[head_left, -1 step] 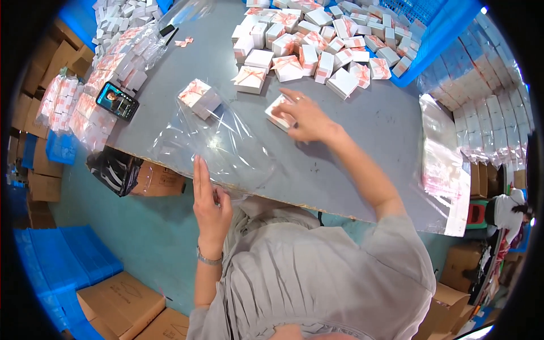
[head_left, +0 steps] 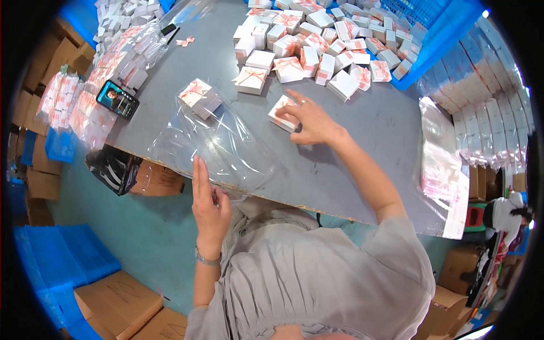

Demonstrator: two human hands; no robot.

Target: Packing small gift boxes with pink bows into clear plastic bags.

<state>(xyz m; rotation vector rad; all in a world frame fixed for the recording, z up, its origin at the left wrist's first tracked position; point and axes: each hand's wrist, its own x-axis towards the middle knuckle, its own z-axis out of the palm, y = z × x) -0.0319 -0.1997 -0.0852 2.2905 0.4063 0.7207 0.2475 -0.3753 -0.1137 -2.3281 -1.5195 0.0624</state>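
My left hand [head_left: 209, 209] is at the table's near edge, some fingers stretched straight. Its fingertips rest at the near part of a clear plastic bag [head_left: 226, 153] lying flat. A white gift box [head_left: 205, 102] with a pink ribbon bow sits at the bag's far end. To the right, my right hand [head_left: 311, 120] is over another small white gift box [head_left: 277, 118], fingers spread and the index finger stretched out. The fingers partly hide this box, which lies on the grey table [head_left: 362, 164]. Whether the fingertips touch it is unclear.
Ribboned boxes [head_left: 288, 69] are heaped at the far side beside a blue crate [head_left: 439, 42]. A phone [head_left: 117, 100] leans against bagged boxes [head_left: 105, 73] at left. Clear bags [head_left: 439, 164] lie at the right edge, near stacked wrapped boxes [head_left: 481, 127]. Cartons [head_left: 119, 300] stand on the floor.
My right hand's fingers have spread slightly and shifted a little to the right over the box. My left hand stays where it was.
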